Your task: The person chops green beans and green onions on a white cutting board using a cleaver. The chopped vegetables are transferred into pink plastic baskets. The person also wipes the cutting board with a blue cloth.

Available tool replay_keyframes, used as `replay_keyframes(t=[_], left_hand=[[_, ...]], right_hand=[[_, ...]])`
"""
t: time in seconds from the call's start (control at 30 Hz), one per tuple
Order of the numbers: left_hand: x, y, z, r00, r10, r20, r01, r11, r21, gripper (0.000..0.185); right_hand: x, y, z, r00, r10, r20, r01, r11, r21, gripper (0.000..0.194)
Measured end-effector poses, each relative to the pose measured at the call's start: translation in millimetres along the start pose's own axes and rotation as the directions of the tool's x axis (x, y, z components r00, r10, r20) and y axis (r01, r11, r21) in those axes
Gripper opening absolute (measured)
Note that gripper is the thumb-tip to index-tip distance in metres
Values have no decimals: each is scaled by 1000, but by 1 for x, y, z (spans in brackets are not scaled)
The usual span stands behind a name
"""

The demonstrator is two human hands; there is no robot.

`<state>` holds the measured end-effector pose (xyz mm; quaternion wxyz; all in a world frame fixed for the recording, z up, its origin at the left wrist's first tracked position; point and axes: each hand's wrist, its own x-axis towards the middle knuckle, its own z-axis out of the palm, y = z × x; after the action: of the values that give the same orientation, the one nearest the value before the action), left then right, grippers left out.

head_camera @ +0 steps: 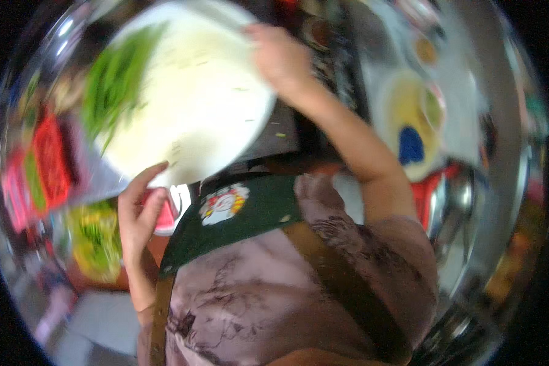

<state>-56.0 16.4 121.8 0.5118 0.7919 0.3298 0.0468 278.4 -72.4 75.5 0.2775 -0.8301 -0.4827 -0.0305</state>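
A large round white cutting board fills the upper left, bearing a bunch of long, thin green vegetables on its left side and scattered green bits. My left hand is at the board's near rim, thumb and index finger apart, with nothing visible between them. Curled and blurred, my right hand lies over the board's right rim. A greyish streak runs beside its fingertips; whether it holds a tool or the rim cannot be told. A dark green apron bib with a printed figure covers my chest.
Red plastic baskets stand at the left, above a yellow bag of greens. On the right, a metal counter holds a yellowish oval container with a blue item on it. A metal bowl lies near a red object. A dark surface shows beneath the board.
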Motion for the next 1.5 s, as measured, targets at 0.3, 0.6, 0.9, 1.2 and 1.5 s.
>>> replay_keyframes(t=[0.3, 0.6, 0.9, 1.2, 1.5], left_hand=[[105, 7, 107, 988, -99, 116, 151, 743, -652, 53], [36, 7, 26, 959, -250, 133, 226, 394, -891, 46], [-47, -43, -38, 897, -285, -338, -144, 533, -834, 49], [-92, -54, 15, 688, -428, -586, -21, 796, -605, 47], [-109, -63, 50, 801, -429, -417, -287, 336, -897, 44]], right_hand=[[-91, -49, -20, 938, -322, -130, 323, 946, -14, 41], [-247, 202, -144, 851, 498, -164, -457, 551, -698, 64], [-127, 114, -88, 996, 45, -83, -53, 993, -102, 44], [131, -28, 105, 799, -592, -104, 561, 796, -226, 24], [66, -26, 112, 633, -770, 77, 768, 638, 56, 30]])
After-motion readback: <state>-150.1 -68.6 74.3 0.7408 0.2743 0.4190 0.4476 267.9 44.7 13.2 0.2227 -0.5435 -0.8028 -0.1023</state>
